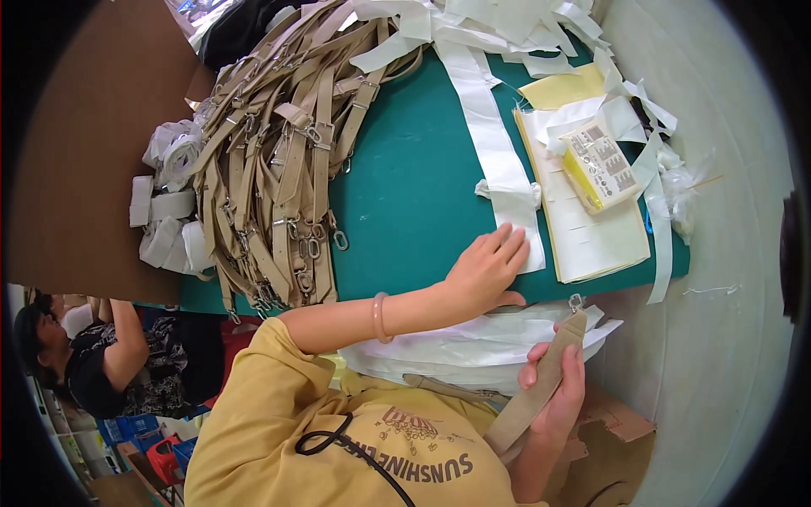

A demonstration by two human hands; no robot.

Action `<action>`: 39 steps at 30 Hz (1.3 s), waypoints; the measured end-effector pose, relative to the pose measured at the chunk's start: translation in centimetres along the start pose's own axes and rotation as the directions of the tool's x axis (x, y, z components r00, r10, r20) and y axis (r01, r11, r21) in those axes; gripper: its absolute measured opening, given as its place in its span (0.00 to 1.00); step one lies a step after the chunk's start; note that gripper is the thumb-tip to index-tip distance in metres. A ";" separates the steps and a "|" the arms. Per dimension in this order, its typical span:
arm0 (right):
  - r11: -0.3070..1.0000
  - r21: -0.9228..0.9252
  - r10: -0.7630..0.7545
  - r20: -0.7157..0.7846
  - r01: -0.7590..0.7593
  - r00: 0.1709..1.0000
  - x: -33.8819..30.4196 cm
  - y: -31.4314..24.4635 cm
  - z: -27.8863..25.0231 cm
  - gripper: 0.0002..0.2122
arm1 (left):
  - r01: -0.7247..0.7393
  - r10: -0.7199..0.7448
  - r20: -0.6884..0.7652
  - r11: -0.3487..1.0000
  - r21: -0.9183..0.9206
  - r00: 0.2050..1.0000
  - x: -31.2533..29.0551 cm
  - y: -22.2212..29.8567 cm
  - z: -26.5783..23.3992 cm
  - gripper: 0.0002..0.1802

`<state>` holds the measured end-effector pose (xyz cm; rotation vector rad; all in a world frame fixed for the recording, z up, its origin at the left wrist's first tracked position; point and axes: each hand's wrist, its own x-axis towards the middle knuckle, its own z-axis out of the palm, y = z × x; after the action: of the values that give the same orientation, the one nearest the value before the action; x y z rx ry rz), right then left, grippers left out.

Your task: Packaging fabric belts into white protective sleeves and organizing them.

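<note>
My left hand (488, 269), a pink bangle on its wrist, lies with fingers stretched out at the near end of a long white strip (490, 135), its fingertips on the strip. In my right hand (562, 393) is a beige bag strap (541, 390), held in front of my body at the table's near edge. The strap slants up to a silver metal clasp (577, 302) at its upper end. Its lower end is out of sight against my shirt.
At left on the green table (405, 203) is a big heap of beige straps (287, 169) with metal hooks. White rolls (165, 211) sit beyond it. At right are a paper stack (596, 249) and a yellow-white package (600, 169). A person (118, 355) sits at far left.
</note>
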<state>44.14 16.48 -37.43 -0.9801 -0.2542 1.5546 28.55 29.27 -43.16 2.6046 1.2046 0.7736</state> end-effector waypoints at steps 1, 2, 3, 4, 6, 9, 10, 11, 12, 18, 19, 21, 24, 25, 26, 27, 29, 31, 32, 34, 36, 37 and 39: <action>1.000 -0.003 0.001 0.004 -0.001 1.000 0.0 -0.1 -0.1 0.17 | -0.063 0.063 0.012 0.997 0.048 0.998 -0.6 -0.2 0.6 0.27; 1.000 -0.019 0.001 0.019 -0.001 1.000 0.0 -0.1 0.0 0.17 | -0.129 0.127 0.034 0.989 0.069 0.991 -1.2 -0.3 0.8 0.23; 0.999 -0.035 0.002 0.036 -0.001 0.999 0.1 -0.1 0.0 0.17 | -0.129 0.127 0.032 0.989 0.072 0.991 -1.4 -0.8 0.8 0.23; 0.999 -0.036 0.002 0.040 0.000 0.999 0.2 -0.2 0.2 0.17 | -0.103 0.099 0.096 0.994 0.044 0.991 -1.6 -1.4 0.7 0.21; 0.997 -0.067 0.038 0.068 -0.033 0.997 0.4 -0.2 0.5 0.17 | -0.080 0.077 0.162 0.997 0.013 0.984 -0.7 -1.9 -0.1 0.18; 0.944 -0.303 -0.113 0.078 0.132 0.991 2.3 -0.3 2.0 0.17 | 0.322 -0.355 0.027 0.811 -0.489 0.934 1.9 -1.8 -2.0 0.23; 0.943 -0.303 -0.116 0.080 0.135 0.990 3.0 -0.6 2.4 0.17 | 0.442 -0.525 0.044 0.664 -0.604 0.850 2.0 -2.1 -1.9 0.28; 0.941 -0.297 -0.140 0.101 0.164 0.985 3.5 -1.0 2.8 0.17 | 0.523 -0.671 0.087 0.482 -0.703 0.736 2.1 -2.5 -1.7 0.33; 0.936 -0.292 -0.164 0.125 0.195 0.978 3.7 -1.3 3.2 0.17 | 0.586 -0.708 0.276 0.236 -0.775 0.650 2.0 -3.5 -1.9 0.43; 0.979 -0.170 -0.089 0.127 0.110 0.988 2.8 -0.4 3.3 0.17 | 0.694 -0.630 0.465 0.169 -0.700 0.622 6.0 -5.3 -2.2 0.40; 0.979 -0.174 -0.081 0.138 0.104 0.987 2.7 0.0 3.4 0.17 | 0.697 -0.646 0.424 0.242 -0.675 0.635 6.1 -6.1 -1.9 0.36; 0.981 -0.175 -0.056 0.131 0.078 0.990 2.6 0.3 3.3 0.17 | 0.624 -0.647 0.317 0.319 -0.713 0.693 6.0 -6.7 -3.1 0.32; 0.978 -0.192 -0.053 0.147 0.081 0.988 2.5 0.6 2.9 0.17 | 0.557 -0.624 0.156 0.522 -0.646 0.765 3.0 -7.4 -7.6 0.20; 0.979 -0.190 -0.039 0.146 0.067 0.989 2.5 0.7 2.7 0.17 | 0.564 -0.600 0.154 0.590 -0.578 0.785 1.2 -8.1 -8.9 0.19; 0.979 -0.195 -0.026 0.179 0.061 0.983 2.9 0.9 2.5 0.17 | 0.619 -0.640 0.154 0.608 -0.498 0.753 -1.0 -8.7 -9.6 0.15; 0.978 -0.200 -0.013 0.215 0.057 0.977 3.0 1.2 2.6 0.17 | 0.653 -0.656 0.182 0.602 -0.460 0.732 -2.8 -9.1 -9.6 0.14; 0.958 -0.285 0.023 0.187 0.032 0.982 3.7 1.8 3.7 0.17 | 0.635 -0.627 0.177 0.651 -0.417 0.759 -5.1 -8.7 -9.4 0.12; 0.932 -0.362 0.053 0.168 0.011 0.984 5.2 2.9 5.1 0.17 | 0.594 -0.597 0.162 0.657 -0.465 0.786 -6.1 -8.0 -8.9 0.11; 0.881 -0.474 0.090 0.170 0.001 0.981 6.0 3.6 5.7 0.18 | 0.596 -0.587 0.205 0.616 -0.514 0.783 -6.2 -7.7 -9.0 0.10; 0.838 -0.544 0.164 0.175 -0.043 0.971 6.7 4.5 7.0 0.21 | 0.628 -0.630 0.270 0.456 -0.630 0.728 -6.3 -7.5 -8.9 0.10; 0.815 -0.575 0.216 0.194 -0.067 0.957 7.0 4.7 7.1 0.22 | 0.628 -0.649 0.338 0.281 -0.726 0.681 -6.4 -7.5 -8.9 0.10; 0.791 -0.606 0.268 0.210 -0.090 0.940 7.2 4.8 7.1 0.23 | 0.614 -0.660 0.361 0.193 -0.766 0.659 -6.7 -7.4 -8.9 0.11; 0.820 -0.560 0.257 0.182 -0.115 0.949 6.8 5.6 7.0 0.17 | 0.589 -0.652 0.393 0.102 -0.802 0.648 -6.4 -7.2 -8.6 0.13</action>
<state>35.80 23.65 -39.78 -1.2745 -0.8403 1.8371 15.87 28.69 -40.89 0.9819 1.2243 0.9096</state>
